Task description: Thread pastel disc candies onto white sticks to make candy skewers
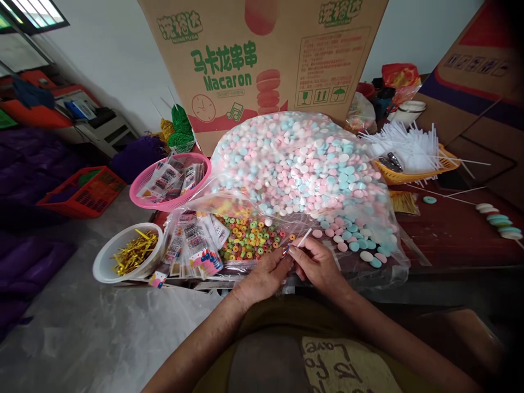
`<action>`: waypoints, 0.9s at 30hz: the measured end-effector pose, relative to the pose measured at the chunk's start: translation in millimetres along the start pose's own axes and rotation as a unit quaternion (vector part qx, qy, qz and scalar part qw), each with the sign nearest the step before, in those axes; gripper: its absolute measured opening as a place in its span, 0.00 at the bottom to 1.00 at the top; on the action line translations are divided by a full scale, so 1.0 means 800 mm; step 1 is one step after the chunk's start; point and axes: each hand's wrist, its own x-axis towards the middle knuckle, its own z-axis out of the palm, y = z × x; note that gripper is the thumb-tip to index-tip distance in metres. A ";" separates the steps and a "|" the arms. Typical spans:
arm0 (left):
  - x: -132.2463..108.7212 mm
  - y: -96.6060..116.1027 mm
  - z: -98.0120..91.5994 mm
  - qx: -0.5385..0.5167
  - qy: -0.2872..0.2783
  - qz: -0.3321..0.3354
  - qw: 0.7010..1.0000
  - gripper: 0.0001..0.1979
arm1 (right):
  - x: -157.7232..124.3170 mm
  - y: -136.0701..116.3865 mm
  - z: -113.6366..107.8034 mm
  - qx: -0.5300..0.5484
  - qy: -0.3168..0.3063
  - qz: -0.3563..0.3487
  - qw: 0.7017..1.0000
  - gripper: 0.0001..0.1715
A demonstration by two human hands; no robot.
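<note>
My left hand (272,267) is closed in a pinch at the table's front edge, its fingertips meeting those of my right hand. A small red-and-blue printed piece (285,250) shows between the two hands; its kind is too small to make out. My right hand (319,265) grips a thin white stick (304,238) that points up and to the right. Just beyond lie ring-shaped candies (249,237) in yellow, green and red. To their right are pink, blue and white macaron-like discs (354,237), partly under clear plastic.
A large clear bag of pastel discs (298,158) fills the table's middle before a Macaron carton (229,60). Packets (194,240), a pink basket (164,204) and a white bowl (102,262) of gold ties stand left. A yellow basket (450,158) of white sticks is right.
</note>
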 end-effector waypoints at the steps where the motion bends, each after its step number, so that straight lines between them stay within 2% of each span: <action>1: 0.000 0.000 -0.001 0.001 -0.015 -0.009 1.000 0.17 | 0.003 -0.001 -0.001 0.000 0.003 -0.002 1.000 0.13; 4: 0.000 0.001 -0.003 0.095 0.014 -0.029 0.995 0.16 | 0.017 -0.010 -0.017 -0.009 0.044 -0.005 0.999 0.13; 6: 0.001 0.000 -0.006 0.131 0.037 -0.043 0.990 0.15 | 0.026 -0.022 -0.035 -0.009 0.124 -0.032 0.992 0.13; 8: 0.001 0.000 -0.009 0.113 0.032 -0.065 0.991 0.15 | 0.029 -0.035 -0.051 -0.070 0.184 -0.112 0.974 0.11; 9: 0.002 -0.001 -0.010 0.110 0.026 -0.074 0.991 0.15 | 0.028 -0.041 -0.055 -0.139 0.184 -0.175 0.957 0.11; 10: 0.003 0.000 -0.010 0.125 0.022 -0.078 0.989 0.15 | 0.024 -0.046 -0.056 -0.230 0.157 -0.240 0.930 0.12; 12: 0.006 0.002 -0.007 0.208 0.021 -0.075 0.975 0.12 | 0.016 -0.050 -0.050 -0.417 0.052 -0.337 0.843 0.13; 13: 0.008 0.005 -0.004 0.258 0.022 -0.071 0.963 0.11 | 0.012 -0.049 -0.045 -0.483 0.003 -0.361 0.798 0.12; 14: 0.010 0.007 -0.001 0.298 0.022 -0.070 0.952 0.10 | 0.010 -0.046 -0.039 -0.526 -0.035 -0.367 0.766 0.11; 15: 0.011 0.010 0.001 0.323 0.020 -0.073 0.943 0.10 | 0.008 -0.043 -0.034 -0.550 -0.057 -0.364 0.749 0.11; 16: 0.012 0.014 0.003 0.334 0.018 -0.074 0.939 0.10 | 0.008 -0.039 -0.030 -0.558 -0.065 -0.363 0.743 0.12; 18: 0.013 0.019 0.002 0.331 0.021 -0.066 0.941 0.12 | 0.009 -0.033 -0.026 -0.550 -0.038 -0.363 0.751 0.12; 21: 0.014 0.020 -0.005 0.297 0.033 -0.038 0.954 0.14 | 0.012 -0.033 -0.029 -0.514 0.051 -0.375 0.770 0.10; 24: 0.014 0.011 -0.011 0.231 0.022 -0.035 0.972 0.15 | 0.013 -0.041 -0.044 -0.444 0.165 -0.390 0.790 0.07; 26: 0.013 0.001 -0.012 0.186 0.024 -0.053 0.981 0.16 | 0.012 -0.046 -0.059 -0.385 0.252 -0.367 0.809 0.04; 27: 0.013 -0.003 -0.012 0.165 0.034 -0.059 0.984 0.16 | 0.011 -0.047 -0.065 -0.355 0.275 -0.335 0.828 0.03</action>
